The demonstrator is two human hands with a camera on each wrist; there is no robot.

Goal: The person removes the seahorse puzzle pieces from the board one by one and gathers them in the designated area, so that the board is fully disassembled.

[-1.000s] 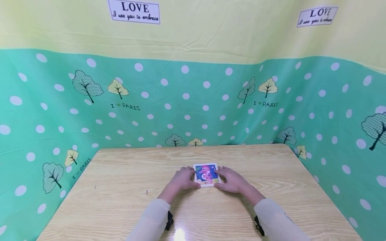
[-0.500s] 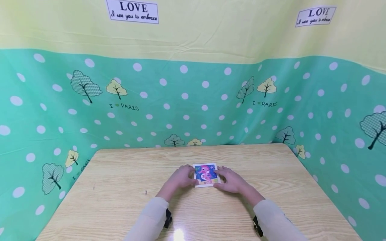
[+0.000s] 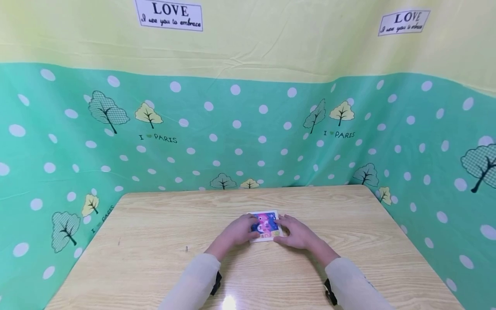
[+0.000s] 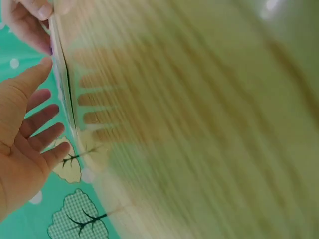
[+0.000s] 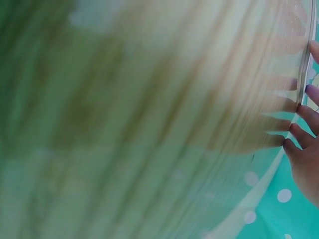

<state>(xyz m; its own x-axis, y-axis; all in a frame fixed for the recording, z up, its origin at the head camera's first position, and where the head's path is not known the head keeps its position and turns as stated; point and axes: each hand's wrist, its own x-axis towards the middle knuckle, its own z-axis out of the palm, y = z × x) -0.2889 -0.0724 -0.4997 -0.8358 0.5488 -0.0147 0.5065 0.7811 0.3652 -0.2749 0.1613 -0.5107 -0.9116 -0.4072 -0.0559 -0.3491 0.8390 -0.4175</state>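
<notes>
A square picture board with a pink seahorse on blue and a white border lies flat on the wooden table. From the left, my left hand reaches over its edge, fingertips and thumb overlapping the picture. In the left wrist view, that left hand shows spread fingers and an extended thumb near the board's side. At the opposite edge rests my right hand, its thumb by the near right corner and its fingertips along the upper right side. The right wrist view catches only part of the right hand, with fingertips at the tabletop.
The wooden table spreads out around the hands, with a small dark mark left of the left forearm. A green and yellow curtain with dots and trees hangs behind and along both sides.
My left hand has shifted right, from the board's left edge onto the picture, covering part of the seahorse. The right hand and the board stay nearly in place.
</notes>
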